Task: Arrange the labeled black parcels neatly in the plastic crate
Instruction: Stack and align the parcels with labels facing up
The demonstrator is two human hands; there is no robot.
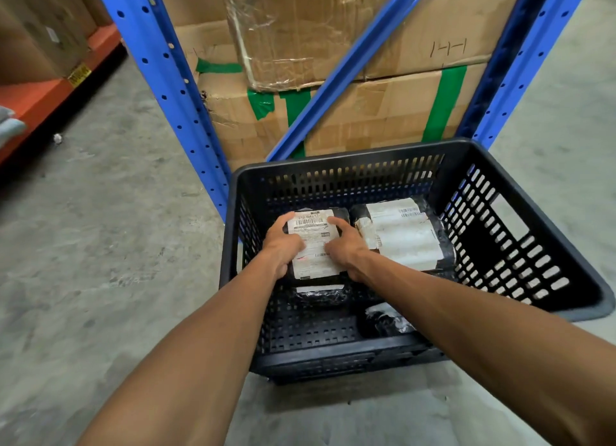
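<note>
Two hands, left hand (pixel 283 242) and right hand (pixel 346 245), clamped on parcel (pixel 311 245) in crate (pixel 500 232) on concrete floor (pixel 116 245).

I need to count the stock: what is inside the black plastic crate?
The crate holds four visible black parcels: one under both hands, a larger one beside it, two smaller nearer. Anything beneath them is hidden.

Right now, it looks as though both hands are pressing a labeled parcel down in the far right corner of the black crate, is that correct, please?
Not quite: the head view shows the left hand and right hand on the labeled parcel at the far left of the black crate. The far right spot holds a larger parcel, which neither hand touches.
</note>
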